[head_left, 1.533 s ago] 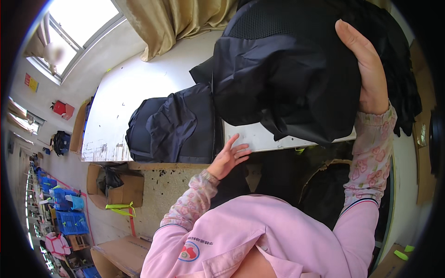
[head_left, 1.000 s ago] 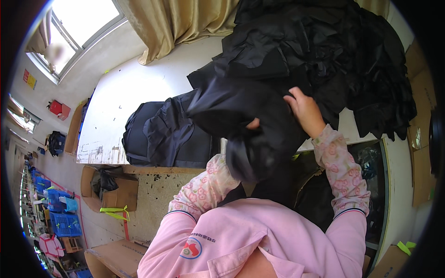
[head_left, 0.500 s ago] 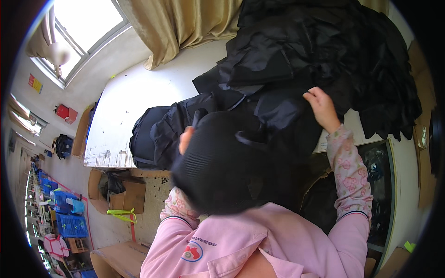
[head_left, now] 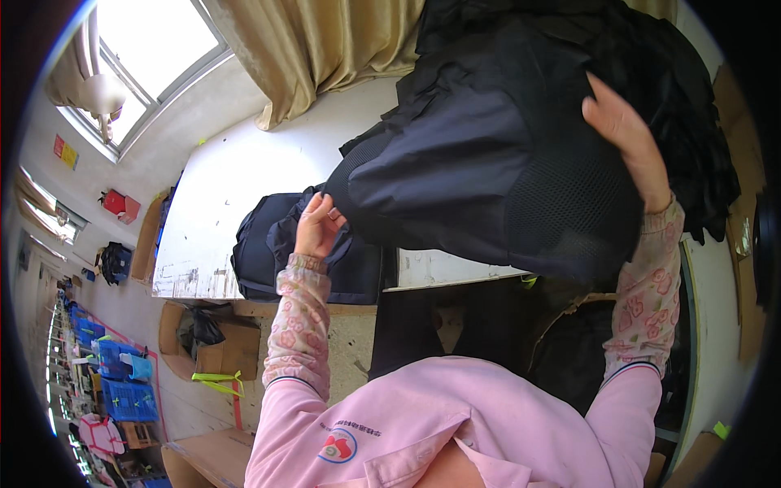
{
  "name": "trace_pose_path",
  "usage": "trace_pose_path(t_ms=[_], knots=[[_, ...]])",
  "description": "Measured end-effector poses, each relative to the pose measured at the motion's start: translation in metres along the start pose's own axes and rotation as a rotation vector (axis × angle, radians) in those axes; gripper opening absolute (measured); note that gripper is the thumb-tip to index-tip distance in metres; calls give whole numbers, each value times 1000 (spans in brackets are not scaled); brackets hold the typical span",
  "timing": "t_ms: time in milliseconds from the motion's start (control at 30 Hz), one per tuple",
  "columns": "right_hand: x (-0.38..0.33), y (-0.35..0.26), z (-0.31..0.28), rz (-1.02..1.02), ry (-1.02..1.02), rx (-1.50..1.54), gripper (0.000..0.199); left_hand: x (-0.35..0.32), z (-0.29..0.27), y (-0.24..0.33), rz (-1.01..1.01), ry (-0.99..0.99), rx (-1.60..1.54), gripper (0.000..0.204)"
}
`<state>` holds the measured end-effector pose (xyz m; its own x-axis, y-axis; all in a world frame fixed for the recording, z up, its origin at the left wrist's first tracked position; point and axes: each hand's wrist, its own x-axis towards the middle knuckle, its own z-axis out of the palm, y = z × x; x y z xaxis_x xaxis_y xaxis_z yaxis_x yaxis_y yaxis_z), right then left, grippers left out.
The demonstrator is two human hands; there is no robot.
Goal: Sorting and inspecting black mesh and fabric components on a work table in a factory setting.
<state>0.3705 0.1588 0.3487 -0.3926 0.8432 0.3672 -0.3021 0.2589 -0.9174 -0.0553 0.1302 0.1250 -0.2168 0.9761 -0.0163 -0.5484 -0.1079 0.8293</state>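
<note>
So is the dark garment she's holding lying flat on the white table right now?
No, both hands hold the dark garment up above the white table.

Matt dark woven cloth garment [head_left: 455, 163] with mesh lining panel [head_left: 569, 211], smooth white table [head_left: 244, 187], heavy beige fabric curtain [head_left: 325, 49]

Fingertips of the left hand [head_left: 316, 228] tucked behind the edge of the lifted dark garment [head_left: 488, 163]; grip unclear. Palm of the right hand [head_left: 626, 142] hidden against the cloth. Folded pile [head_left: 285, 244] partly covered. Far table [head_left: 244, 179] edge masked by curtain [head_left: 325, 49].
</note>
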Motion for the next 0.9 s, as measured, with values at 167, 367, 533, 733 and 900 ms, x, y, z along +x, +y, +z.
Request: trace_pose_path(t_ms=[167,367,533,733,900], knots=[[39,-26,115,34,-353,167,58,28,13,-59,-242,-105,-53,6],[70,11,198,49,-326,353,88,-22,70,-107,-193,-239,117,4],[89,24,230,5,-210,259,85,-85,74,-120,-126,-269,236,5],[117,-1,236,-129,-384,386,83,-66,16,-88,99,-134,577,11],[98,4,162,-121,-287,214,41,-55,-66,73,72,362,48,35]])
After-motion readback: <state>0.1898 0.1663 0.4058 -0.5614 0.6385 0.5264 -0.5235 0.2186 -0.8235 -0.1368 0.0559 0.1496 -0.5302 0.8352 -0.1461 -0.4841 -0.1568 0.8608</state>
